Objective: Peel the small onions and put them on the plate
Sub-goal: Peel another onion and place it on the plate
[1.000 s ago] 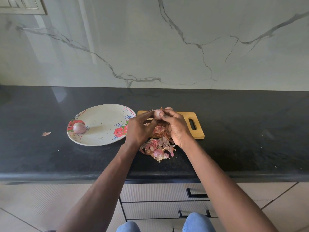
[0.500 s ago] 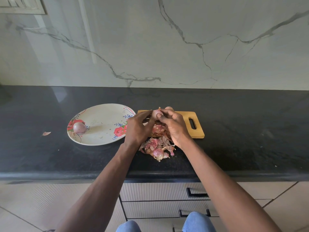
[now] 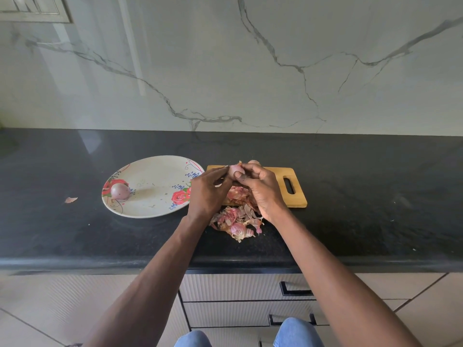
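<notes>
Clearly light and slick once bared, the small onion point(image 3: 235, 169) sits pinched between right hand point(image 3: 260, 190) and left hand point(image 3: 208, 194) fingertips, best gripped at its ends.

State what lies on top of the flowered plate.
One peeled onion rests near the left rim of the plate, with a few tiny skin flecks. The left hand covers the plate's right edge, so that part is hidden.

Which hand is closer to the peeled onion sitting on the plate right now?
Left. The left hand is just past the plate's right rim, across the plate from the peeled onion. The right hand is farther right, over the cutting board.
</notes>
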### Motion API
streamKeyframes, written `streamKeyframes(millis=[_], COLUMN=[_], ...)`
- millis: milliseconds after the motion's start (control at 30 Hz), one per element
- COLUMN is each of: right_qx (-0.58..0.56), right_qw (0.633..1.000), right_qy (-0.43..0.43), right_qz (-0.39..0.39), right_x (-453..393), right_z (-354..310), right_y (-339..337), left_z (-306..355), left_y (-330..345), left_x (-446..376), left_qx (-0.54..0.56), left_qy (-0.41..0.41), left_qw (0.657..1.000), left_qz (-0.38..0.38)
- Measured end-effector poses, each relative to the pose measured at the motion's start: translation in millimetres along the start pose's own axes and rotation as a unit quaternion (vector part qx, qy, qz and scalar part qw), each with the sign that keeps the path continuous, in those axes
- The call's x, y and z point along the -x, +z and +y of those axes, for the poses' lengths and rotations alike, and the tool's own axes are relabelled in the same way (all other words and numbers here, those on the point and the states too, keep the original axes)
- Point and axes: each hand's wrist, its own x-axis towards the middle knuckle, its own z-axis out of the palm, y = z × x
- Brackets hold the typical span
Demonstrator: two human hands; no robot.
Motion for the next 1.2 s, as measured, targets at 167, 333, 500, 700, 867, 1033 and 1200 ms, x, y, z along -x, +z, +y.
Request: streamKeyframes(millis=[167, 333, 500, 700, 867, 1033, 1200], right_qx=[0.012, 0.024, 0.004, -0.208, -0.194, -0.16, -0.096], right_qw=[1.0, 0.999, 0.999, 0.972, 0.975, 0.982, 0.993], right_qy=[0.003, -0.002, 0.025, 0.099, 0.092, 0.079, 0.046], right_qz=[-0.001, -0.028, -0.04, -0.046, -0.057, -0.058, -0.044], right_x=[0, 1, 3, 0, 2, 1, 2], right_z=[0, 1, -2, -13, -14, -13, -7], right_y=[1, 2, 3, -1, -1, 0, 3], left_z=[0, -2, -2, 7, 6, 4, 3], left_y=[1, -1, -3, -3, -3, -2, -1], left_x=[0, -1, -4, -3, -3, -2, -2], left_qx=[0.0, -0.014, -0.016, 0.05, 0.075, 0.044, 0.047], left_qy=[-0.011, -0.053, -0.079, -0.092, -0.076, -0.072, -0.098], left_qw=[1.0, 0.998, 0.997, 0.994, 0.994, 0.996, 0.994], left_qz=[0.0, 0.015, 0.001, -0.01, -0.029, -0.016, -0.016])
